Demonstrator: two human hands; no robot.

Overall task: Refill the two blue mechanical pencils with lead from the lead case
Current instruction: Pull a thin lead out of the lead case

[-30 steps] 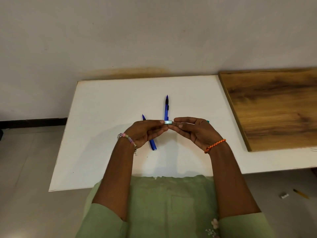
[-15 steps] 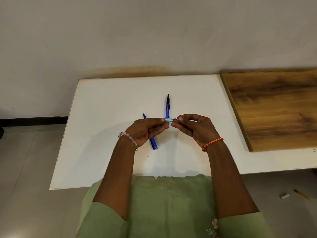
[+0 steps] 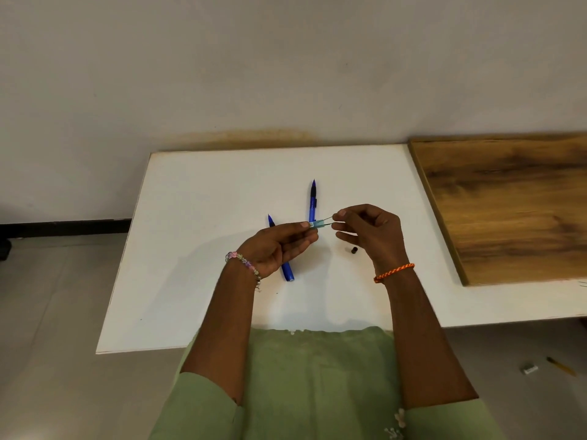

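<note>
Two blue mechanical pencils lie on the white table (image 3: 197, 281). One pencil (image 3: 313, 201) points away from me at the centre; the other pencil (image 3: 287, 271) lies slanted, half hidden under my left hand (image 3: 279, 246). That hand pinches the small teal lead case (image 3: 317, 224) above the table. My right hand (image 3: 368, 231) pinches thin dark lead sticks (image 3: 328, 220) that reach from the case's open end. A small black cap (image 3: 354, 250) rests on the table below my right hand.
A brown wooden board (image 3: 508, 208) covers the table's right part. The wall stands right behind the table. On the floor at lower right lie a small grey object (image 3: 529, 369) and a yellow pencil (image 3: 560, 366).
My right hand has moved right, away from my left hand, drawing lead out of the case. The small black cap now lies uncovered on the table.
</note>
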